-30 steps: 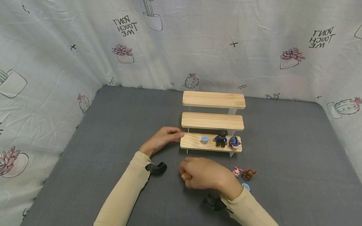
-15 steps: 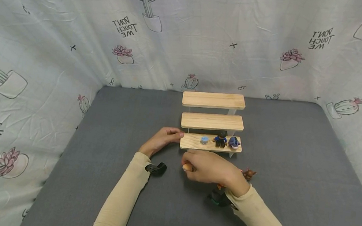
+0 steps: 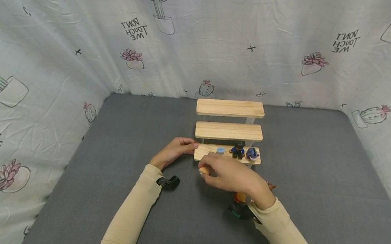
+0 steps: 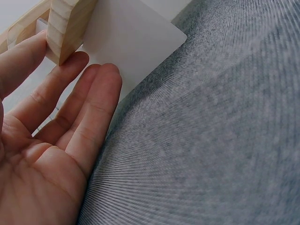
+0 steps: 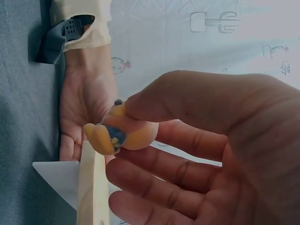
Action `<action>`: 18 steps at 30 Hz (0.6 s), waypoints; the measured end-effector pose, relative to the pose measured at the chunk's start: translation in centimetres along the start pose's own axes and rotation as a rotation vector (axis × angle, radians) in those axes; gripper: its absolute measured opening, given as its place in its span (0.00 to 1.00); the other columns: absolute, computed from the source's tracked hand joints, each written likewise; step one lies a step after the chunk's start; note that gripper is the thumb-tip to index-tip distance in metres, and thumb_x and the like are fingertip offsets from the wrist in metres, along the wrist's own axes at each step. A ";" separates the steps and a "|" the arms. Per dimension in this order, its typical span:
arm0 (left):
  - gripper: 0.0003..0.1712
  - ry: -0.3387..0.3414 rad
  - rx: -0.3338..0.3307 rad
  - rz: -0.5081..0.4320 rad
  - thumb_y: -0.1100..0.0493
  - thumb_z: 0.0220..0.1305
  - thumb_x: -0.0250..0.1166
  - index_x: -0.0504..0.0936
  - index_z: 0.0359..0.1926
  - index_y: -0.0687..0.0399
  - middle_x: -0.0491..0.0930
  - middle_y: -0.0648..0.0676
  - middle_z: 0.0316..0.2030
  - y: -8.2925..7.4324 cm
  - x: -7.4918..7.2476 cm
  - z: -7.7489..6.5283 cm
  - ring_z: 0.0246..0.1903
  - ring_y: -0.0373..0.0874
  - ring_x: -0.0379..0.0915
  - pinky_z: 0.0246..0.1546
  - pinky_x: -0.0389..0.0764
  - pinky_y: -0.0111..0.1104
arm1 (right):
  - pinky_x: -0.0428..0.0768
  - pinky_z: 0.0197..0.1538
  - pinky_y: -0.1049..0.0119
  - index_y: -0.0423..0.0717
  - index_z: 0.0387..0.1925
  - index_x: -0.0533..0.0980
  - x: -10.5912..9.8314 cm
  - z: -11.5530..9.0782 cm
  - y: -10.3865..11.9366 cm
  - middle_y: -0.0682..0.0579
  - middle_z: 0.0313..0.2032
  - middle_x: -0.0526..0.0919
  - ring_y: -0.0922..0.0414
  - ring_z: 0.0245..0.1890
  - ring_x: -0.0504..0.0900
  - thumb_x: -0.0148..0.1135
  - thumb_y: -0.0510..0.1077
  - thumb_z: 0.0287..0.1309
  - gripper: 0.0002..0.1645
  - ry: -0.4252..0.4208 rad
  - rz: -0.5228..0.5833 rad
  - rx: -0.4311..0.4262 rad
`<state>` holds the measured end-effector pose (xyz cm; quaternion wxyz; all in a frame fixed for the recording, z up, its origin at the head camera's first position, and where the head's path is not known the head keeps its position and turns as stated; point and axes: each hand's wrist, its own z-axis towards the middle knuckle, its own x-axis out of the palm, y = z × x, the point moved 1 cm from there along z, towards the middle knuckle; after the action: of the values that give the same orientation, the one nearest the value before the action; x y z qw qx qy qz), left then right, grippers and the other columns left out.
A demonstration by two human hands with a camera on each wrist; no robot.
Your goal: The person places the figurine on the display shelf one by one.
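Note:
My right hand [image 3: 233, 174] pinches a small yellow-orange toy figure [image 5: 133, 133] with a dark blue patch between thumb and fingers, just in front of the lowest step of a three-tier wooden stand [image 3: 228, 131]. My left hand [image 3: 176, 151] grips the left end of that step, thumb on top and a fingertip under the board [image 4: 70, 28]. On the lowest step are a small light-blue piece [image 3: 220, 150], a toy man [image 3: 237, 151] with black hair or hat and blue jacket, and a blue-purple toy figure [image 3: 252, 154]. The two upper boards bear nothing.
Partly hidden by the right wrist, an orange-red toy [image 3: 240, 197] and a brown toy [image 3: 272, 185] lie on the grey tabletop [image 3: 318, 182]. A white cloth [image 3: 188, 49] with cactus prints hangs behind and at the sides.
My right hand has lifted away from the tabletop and moved up toward the lowest step, carrying the yellow-orange toy figure. My left hand keeps its hold on the stand.

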<state>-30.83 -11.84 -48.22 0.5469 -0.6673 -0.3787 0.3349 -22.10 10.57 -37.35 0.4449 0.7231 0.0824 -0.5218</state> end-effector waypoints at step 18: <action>0.17 -0.005 0.016 -0.012 0.57 0.73 0.62 0.83 0.51 0.68 0.86 0.48 0.44 0.5 0.1 0.0 0.46 0.38 0.83 0.55 0.83 0.33 | 0.82 0.48 0.64 0.54 0.52 0.80 -0.4 -0.6 -0.5 0.60 0.47 0.81 0.60 0.44 0.81 0.63 0.45 0.70 0.11 -0.143 -0.003 -0.058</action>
<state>-30.72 -11.81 -48.73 0.5535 -0.6597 -0.3814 0.3361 -22.15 11.39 -37.25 0.4696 0.6706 0.0667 -0.5704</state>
